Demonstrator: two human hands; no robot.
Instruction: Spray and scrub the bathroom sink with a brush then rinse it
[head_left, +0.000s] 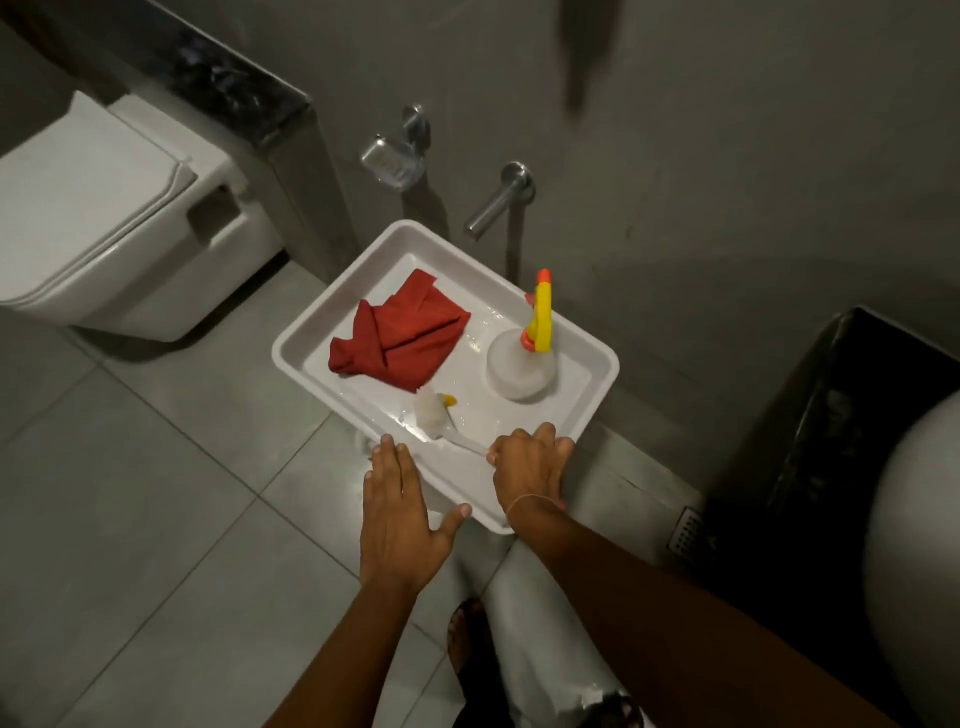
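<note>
A white tray (597, 395) sits low in front of the wall. On it lie a folded red cloth (400, 338), a clear spray bottle (519, 364) with a yellow and orange trigger, and a white brush (431, 410) whose handle runs toward me. My right hand (530, 467) is curled over the tray's near rim, closed around the end of the brush handle. My left hand (400, 514) rests spread at the tray's near-left edge, thumb touching the rim, holding nothing. The white sink (914, 545) curves in at the right edge.
A white toilet (104, 218) stands at the left. A metal soap dish (389, 163) and a wall tap (498, 202) are above the tray. A dark cabinet (831, 415) stands beside the sink. Grey floor tiles (156, 493) spread to the left. My legs are below the tray.
</note>
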